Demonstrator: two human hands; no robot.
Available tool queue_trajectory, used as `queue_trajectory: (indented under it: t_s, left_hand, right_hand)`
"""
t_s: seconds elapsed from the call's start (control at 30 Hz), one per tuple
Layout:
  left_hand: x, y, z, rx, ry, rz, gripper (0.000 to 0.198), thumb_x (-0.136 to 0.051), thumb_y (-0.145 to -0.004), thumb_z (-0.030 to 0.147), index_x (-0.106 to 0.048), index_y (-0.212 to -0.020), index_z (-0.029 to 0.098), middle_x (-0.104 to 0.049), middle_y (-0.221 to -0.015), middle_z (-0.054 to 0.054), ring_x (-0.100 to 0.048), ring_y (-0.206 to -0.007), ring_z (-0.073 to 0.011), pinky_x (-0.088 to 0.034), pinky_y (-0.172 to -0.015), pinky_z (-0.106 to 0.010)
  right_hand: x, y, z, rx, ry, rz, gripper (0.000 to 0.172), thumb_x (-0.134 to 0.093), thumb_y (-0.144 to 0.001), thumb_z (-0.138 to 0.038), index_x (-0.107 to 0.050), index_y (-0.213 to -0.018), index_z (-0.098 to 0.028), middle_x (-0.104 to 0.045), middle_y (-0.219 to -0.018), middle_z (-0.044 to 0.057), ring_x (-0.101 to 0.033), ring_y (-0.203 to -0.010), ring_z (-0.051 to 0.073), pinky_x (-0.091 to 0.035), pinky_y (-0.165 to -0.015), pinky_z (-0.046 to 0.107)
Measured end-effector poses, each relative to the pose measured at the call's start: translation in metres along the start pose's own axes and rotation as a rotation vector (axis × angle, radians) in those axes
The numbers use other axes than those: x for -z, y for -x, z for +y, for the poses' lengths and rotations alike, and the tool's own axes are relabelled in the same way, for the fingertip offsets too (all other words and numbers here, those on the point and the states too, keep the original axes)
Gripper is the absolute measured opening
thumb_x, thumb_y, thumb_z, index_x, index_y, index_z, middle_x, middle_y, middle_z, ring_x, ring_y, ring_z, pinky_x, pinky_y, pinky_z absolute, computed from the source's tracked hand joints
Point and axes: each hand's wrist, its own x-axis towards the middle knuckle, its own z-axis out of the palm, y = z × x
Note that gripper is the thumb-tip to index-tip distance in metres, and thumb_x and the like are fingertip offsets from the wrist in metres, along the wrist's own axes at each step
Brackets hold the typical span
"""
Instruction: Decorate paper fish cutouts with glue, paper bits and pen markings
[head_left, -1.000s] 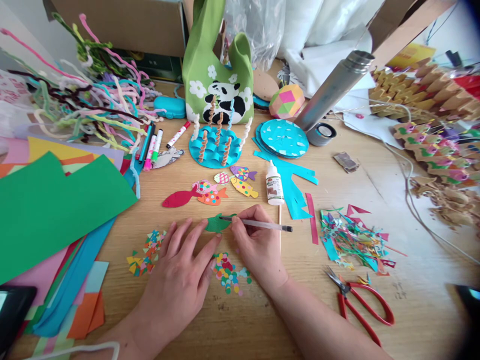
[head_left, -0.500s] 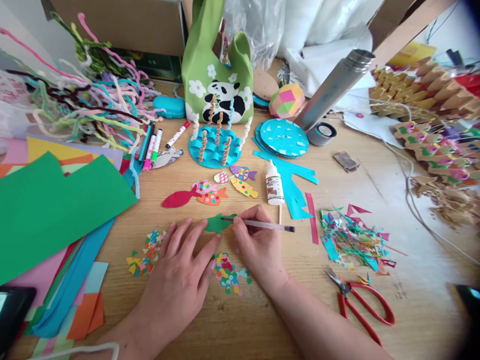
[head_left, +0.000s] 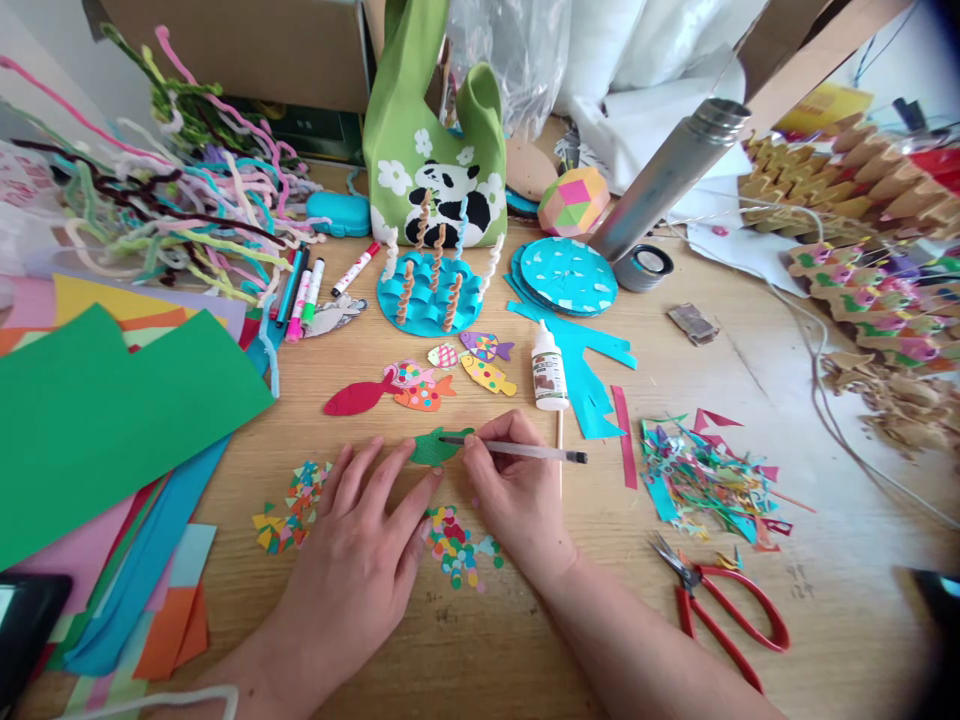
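Observation:
Between my hands lies a small green paper fish (head_left: 430, 448) with fine drawn marks on its body. My right hand (head_left: 517, 490) is closed around a slim pen (head_left: 536, 452), whose tip rests on the fish. Fingers spread flat, my left hand (head_left: 367, 530) presses on the table, its fingertips at the fish's left and lower edge. Confetti dots (head_left: 456, 545) lie between the hands, and small paper triangles (head_left: 292, 505) sit left of my left hand. Beyond are a red paper fish (head_left: 358, 395), a yellow dotted fish (head_left: 487, 374) and several other decorated fish.
A glue bottle (head_left: 550, 368) stands past my right hand. Red-handled scissors (head_left: 727, 600) and paper scraps (head_left: 705, 480) lie to the right. Green paper sheets (head_left: 127, 420) cover the left side. A blue woven disc (head_left: 429, 300) with twisted stems and a steel flask (head_left: 667, 180) are behind.
The pen has shifted very slightly left along the green fish. My left hand and everything else stay in place.

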Motion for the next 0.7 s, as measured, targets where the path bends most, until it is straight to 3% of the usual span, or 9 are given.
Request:
queue_trajectory:
  t_s: [0.7]
  left_hand:
    - [-0.0003,0.0005,-0.0005,-0.012,0.001,-0.001,0.037,-0.051,-0.096,0.026,-0.059,-0.132,0.026,-0.051,-0.144,-0.01,-0.039,-0.136,-0.0344,-0.032,-0.115,-0.063]
  right_hand:
    - [-0.0005,-0.001,-0.0025,0.014,0.004,0.003,0.017,-0.063,-0.078,-0.023,-0.048,-0.07,-0.023,-0.046,-0.056,-0.008,-0.038,-0.042,0.007,-0.029,-0.038,0.02]
